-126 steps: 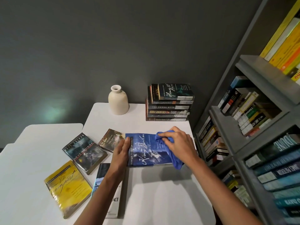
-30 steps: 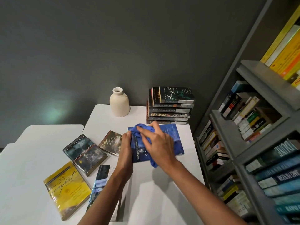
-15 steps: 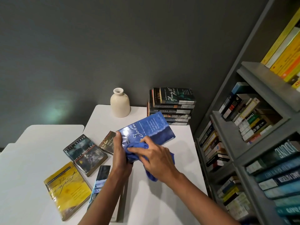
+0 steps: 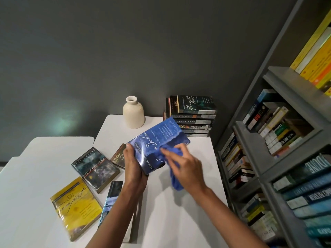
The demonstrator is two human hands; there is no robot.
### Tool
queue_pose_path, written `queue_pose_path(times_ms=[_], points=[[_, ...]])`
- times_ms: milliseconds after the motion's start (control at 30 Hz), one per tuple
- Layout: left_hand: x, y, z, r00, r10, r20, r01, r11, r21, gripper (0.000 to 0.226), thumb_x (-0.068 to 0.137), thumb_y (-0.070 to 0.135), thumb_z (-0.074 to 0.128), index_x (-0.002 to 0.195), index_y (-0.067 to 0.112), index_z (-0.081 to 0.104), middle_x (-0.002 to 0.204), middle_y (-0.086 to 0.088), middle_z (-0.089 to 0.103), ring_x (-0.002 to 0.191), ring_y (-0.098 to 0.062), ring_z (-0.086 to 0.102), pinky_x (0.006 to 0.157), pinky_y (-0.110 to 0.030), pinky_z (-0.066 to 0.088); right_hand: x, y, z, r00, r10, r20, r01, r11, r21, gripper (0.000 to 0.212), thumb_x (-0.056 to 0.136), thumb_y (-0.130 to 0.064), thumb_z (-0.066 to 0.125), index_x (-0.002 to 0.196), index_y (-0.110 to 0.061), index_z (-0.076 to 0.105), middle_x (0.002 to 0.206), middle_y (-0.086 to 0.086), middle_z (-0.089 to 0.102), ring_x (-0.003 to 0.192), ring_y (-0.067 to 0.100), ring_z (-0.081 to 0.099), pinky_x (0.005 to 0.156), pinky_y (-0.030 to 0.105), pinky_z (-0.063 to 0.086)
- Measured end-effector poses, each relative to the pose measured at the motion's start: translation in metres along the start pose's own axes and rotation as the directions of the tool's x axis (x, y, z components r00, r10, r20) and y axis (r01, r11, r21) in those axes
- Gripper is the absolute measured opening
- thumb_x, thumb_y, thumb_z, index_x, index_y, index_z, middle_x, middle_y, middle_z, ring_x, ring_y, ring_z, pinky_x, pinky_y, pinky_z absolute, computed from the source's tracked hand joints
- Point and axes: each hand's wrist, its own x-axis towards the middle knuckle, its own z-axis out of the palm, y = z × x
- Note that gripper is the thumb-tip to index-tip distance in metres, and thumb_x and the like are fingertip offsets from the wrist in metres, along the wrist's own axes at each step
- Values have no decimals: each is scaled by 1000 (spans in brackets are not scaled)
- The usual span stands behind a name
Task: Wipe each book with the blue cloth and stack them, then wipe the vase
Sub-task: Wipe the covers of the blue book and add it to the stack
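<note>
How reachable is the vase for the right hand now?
Probably yes, not directly: the raised blue book sits between the right hand, holding the cloth, and the vase, so it must go round.

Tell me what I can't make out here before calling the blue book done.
Head view only:
Underside of the blue book: faces away from camera.
Most of the blue cloth: bunched under the right hand, blurred.
Title of the small brown book: cut by the left hand.
Cover of the dark book: mostly under the left forearm.
Lower spines of the stack: partly behind the blue book.
</note>
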Motion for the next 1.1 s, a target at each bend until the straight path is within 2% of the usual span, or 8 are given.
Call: queue_pose_path(times_ms=[100,200,267,433,633,767,867,1100], points=[[-5,-4,5,999,39,-36,-38,999,27,79,85,68,55,140,13,40,135,-18,57,115,-42,62,78,-60,54,7,4,3,991,118,-66,-117,993,15,32,89,-41,48,113,-37,68,95,-3,54,62,18,62,46,30,50],[-6,-9,10,999,25,-48,-23,999,46,105,65,73,71,141,6,41,138,-24,53,123,-37,56,102,-53,48,-3,-30,14,1000,-11,-20,12,999,33,28,86,-38,55,111,-38,69,94,-3,58,64,15,62,47,27,48],[-11,-6,14,997,46,-56,-43,998,52,93,80,69,58,140,1,43,139,-27,51,122,-36,55,107,-46,44,-5,-40,16,998,-65,16,64,996,58,26,87,-38,57,110,-37,69,92,-3,57,66,12,61,47,25,48],[-15,-13,18,998,35,52,-40,993,109,57,102,49,35,135,7,54,130,-14,63,120,-21,61,94,-28,53,35,-36,15,999,-46,-18,46,999,-3,25,86,-34,59,109,-35,70,88,-3,53,68,13,59,47,25,48],[-20,-8,24,989,140,44,-146,969,199,61,94,60,44,130,11,53,130,-20,60,122,-26,58,107,-48,43,43,-28,9,991,-129,-40,128,991,-27,27,88,-31,57,113,-33,68,89,-1,55,67,14,58,46,26,47],[-16,-1,20,990,143,10,-142,972,188,59,82,67,51,116,19,53,127,-21,59,112,-42,62,78,-61,56,50,14,-1,984,130,-121,-139,988,-65,28,86,-26,68,113,-34,69,94,1,56,65,22,61,49,28,46],[-12,0,19,988,150,17,-151,971,184,45,84,63,48,105,23,53,124,-22,59,110,-46,62,75,-74,49,57,32,-4,932,324,-162,-335,941,-43,24,91,-28,62,114,-32,69,98,6,56,69,30,62,55,30,43],[-16,-6,31,971,226,76,-238,929,283,73,81,78,48,123,19,59,124,-5,65,121,-19,58,102,-36,45,32,-36,18,990,-33,-138,34,999,11,28,91,-35,52,115,-32,67,91,1,56,66,16,60,47,28,50]])
